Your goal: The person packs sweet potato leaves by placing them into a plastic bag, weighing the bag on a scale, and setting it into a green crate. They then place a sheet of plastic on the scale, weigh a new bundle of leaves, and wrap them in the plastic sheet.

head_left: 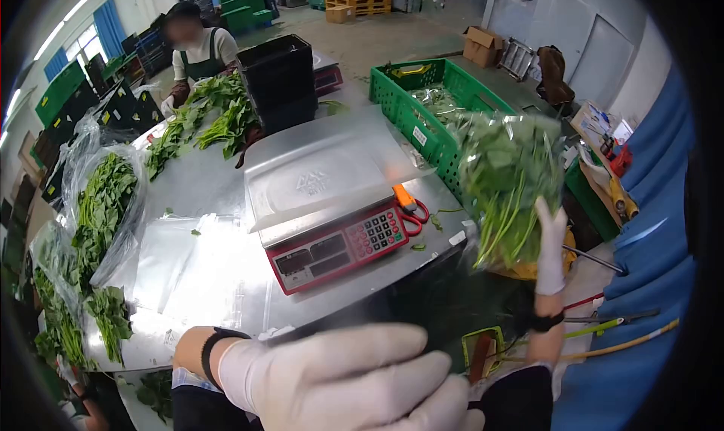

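On the right, my gloved right hand (550, 239) holds a clear plastic bag of leafy greens (509, 174) upright beside the green crate (445, 141). Large in the foreground, my gloved left hand (362, 378) has its fingers curled together; whether it holds anything is hidden. A red scale (339, 250) with a plastic-covered weighing plate (317, 178) stands on the metal table (204, 197). Red-handled scissors (411, 220) and an orange tool (405, 197) lie against its right side. Flat clear bags (162, 261) rest to the left of the scale.
Loose greens (105, 205) in open plastic line the table's left side. Stacked black crates (279, 84) stand behind the scale. A co-worker (200, 54) is across the table; another person's hand (68, 371) shows at lower left. Long poles (603, 337) lie at lower right.
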